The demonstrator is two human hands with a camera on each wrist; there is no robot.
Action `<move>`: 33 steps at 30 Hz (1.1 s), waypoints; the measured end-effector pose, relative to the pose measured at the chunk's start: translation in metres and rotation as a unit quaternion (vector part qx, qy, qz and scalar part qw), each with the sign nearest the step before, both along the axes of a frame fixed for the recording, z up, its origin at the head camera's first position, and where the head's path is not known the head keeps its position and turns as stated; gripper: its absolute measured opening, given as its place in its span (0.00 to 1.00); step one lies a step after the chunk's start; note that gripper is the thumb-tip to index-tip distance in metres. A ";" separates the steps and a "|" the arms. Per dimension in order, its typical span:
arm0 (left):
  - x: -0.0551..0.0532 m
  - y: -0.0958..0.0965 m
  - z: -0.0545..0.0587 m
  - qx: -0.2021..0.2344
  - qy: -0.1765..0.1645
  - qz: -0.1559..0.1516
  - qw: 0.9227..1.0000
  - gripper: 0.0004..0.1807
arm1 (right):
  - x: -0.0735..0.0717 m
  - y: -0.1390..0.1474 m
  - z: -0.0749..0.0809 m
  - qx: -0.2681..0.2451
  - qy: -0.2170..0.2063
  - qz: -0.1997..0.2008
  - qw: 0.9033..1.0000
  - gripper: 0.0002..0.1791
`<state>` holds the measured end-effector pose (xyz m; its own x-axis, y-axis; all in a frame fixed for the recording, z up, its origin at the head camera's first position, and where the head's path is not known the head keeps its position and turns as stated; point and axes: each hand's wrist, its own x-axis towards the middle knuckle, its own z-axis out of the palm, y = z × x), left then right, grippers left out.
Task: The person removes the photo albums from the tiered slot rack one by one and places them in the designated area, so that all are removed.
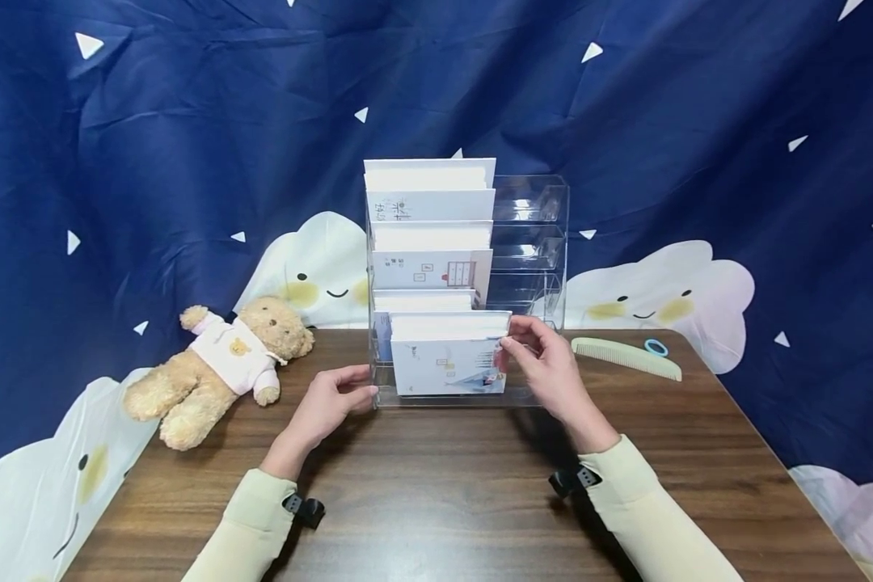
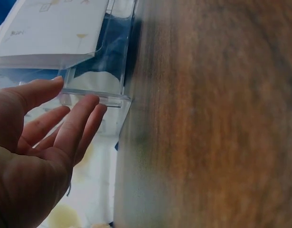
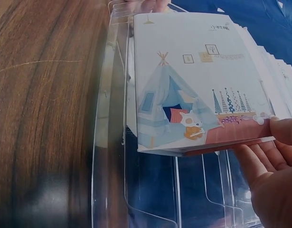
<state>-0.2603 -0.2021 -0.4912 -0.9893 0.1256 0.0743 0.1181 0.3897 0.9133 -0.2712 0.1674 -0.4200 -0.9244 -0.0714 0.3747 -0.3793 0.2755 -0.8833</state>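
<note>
A clear acrylic tiered rack stands on the table, with white books in the left part of its tiers. My right hand pinches the right edge of the front book, thumb on its cover and fingers behind. That book stands on its long side in the lowest tier. Its cover, with a blue tent drawing, faces the right wrist camera. At the rack's lower left corner, my left hand has its fingertips at the clear side panel, fingers nearly straight, thumb apart from them.
Behind the front book, more white books fill the higher tiers. A teddy bear in a white shirt lies to the left. A pale green comb and a small blue ring lie right of the rack. A blue curtain hangs behind the table.
</note>
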 end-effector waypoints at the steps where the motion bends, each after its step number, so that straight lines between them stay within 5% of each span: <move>1: 0.000 0.000 0.000 0.004 -0.001 0.001 1.000 0.27 | 0.000 0.000 0.001 -0.004 -0.001 0.002 1.000 0.17; 15: 0.000 -0.002 0.001 0.035 -0.003 -0.006 0.999 0.28 | 0.006 0.007 0.008 -0.054 0.003 0.039 0.998 0.17; 33: 0.000 0.000 -0.003 0.062 -0.014 -0.016 0.998 0.28 | 0.032 0.048 0.023 -0.010 0.006 -0.059 0.998 0.18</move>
<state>-0.2602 -0.2020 -0.4943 -0.9867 0.1497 0.0629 0.1020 0.2695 0.9576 -0.2394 0.2149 -0.3975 -0.9214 0.0462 0.3859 -0.3554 0.3014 -0.8848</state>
